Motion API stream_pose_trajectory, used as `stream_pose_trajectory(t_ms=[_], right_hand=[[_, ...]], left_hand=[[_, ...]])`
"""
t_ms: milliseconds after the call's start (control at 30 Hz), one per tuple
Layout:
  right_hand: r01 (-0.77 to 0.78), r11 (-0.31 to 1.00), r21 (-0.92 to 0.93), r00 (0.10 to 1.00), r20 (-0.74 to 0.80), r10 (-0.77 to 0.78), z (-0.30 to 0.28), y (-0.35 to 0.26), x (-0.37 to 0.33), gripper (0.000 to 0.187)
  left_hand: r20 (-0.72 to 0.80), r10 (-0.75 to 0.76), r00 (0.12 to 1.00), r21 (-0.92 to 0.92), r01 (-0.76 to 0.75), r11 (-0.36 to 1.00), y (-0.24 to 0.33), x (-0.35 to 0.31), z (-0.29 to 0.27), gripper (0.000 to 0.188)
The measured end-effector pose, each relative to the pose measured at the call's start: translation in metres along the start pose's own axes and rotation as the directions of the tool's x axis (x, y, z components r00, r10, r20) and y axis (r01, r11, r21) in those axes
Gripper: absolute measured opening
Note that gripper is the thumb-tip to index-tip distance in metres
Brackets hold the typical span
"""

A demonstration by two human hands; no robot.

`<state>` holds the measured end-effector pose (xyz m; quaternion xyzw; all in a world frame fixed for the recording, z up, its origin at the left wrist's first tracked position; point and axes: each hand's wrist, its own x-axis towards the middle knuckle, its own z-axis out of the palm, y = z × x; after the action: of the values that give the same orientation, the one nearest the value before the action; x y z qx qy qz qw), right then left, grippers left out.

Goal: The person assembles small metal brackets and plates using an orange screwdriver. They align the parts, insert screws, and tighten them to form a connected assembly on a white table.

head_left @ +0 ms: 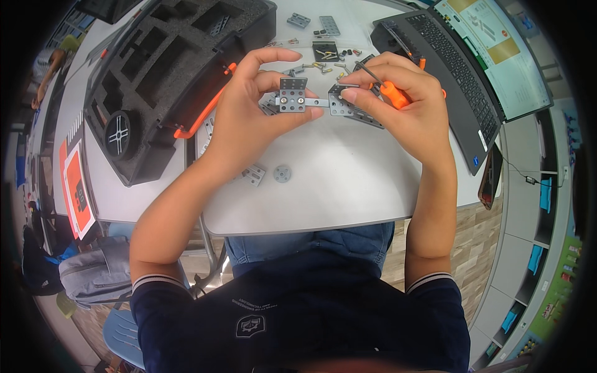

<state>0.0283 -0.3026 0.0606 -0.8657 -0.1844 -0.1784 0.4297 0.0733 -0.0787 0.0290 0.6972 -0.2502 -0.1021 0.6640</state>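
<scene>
My left hand (249,121) pinches a small perforated metal bracket (292,88) between thumb and fingers. Two screw heads fasten it to a flat metal bar (318,102). That bar runs right to a second perforated angle bracket (337,104), gripped by the thumb and fingertips of my right hand (420,105). Tucked in the same right hand is a screwdriver (395,95) with an orange handle, its shaft pointing up and left, away from the brackets. Whether the bar is fixed to the second bracket, I cannot tell.
Beyond my hands lie several screws and brass spacers (326,55), plus grey perforated plates (329,25). A black foam-lined case (158,99) holding a wheel (121,134) stands left. An open laptop (435,46) sits right, a phone (490,177) at the edge. Nearer me is a grey disc (282,173).
</scene>
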Motion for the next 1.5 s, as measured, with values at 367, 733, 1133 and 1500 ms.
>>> stream_pose_trajectory(t_ms=[367, 733, 1133, 1500], right_hand=[[0.052, 0.998, -0.044, 0.998, -0.031, -0.053, 0.002, -0.002, 0.0, 0.017], [0.06, 0.997, -0.058, 0.997, -0.041, -0.062, 0.0, -0.003, 0.001, 0.019], [0.027, 1.0, -0.012, 0.998, -0.054, -0.028, -0.001, -0.004, 0.003, 0.024], [-0.111, 0.993, 0.026, 0.987, -0.114, 0.113, 0.002, 0.004, 0.001, 0.02]], left_hand=[[0.003, 0.002, 1.0, -0.016, -0.002, 1.0, 0.0, 0.0, 0.0, 0.071], [-0.003, 0.024, 1.0, -0.004, -0.024, 1.0, -0.001, 0.0, 0.0, 0.072], [-0.005, 0.018, 1.0, -0.01, -0.018, 1.0, 0.001, 0.0, 0.0, 0.071], [-0.008, 0.037, 0.999, 0.011, -0.037, 0.999, -0.001, 0.001, -0.002, 0.063]])
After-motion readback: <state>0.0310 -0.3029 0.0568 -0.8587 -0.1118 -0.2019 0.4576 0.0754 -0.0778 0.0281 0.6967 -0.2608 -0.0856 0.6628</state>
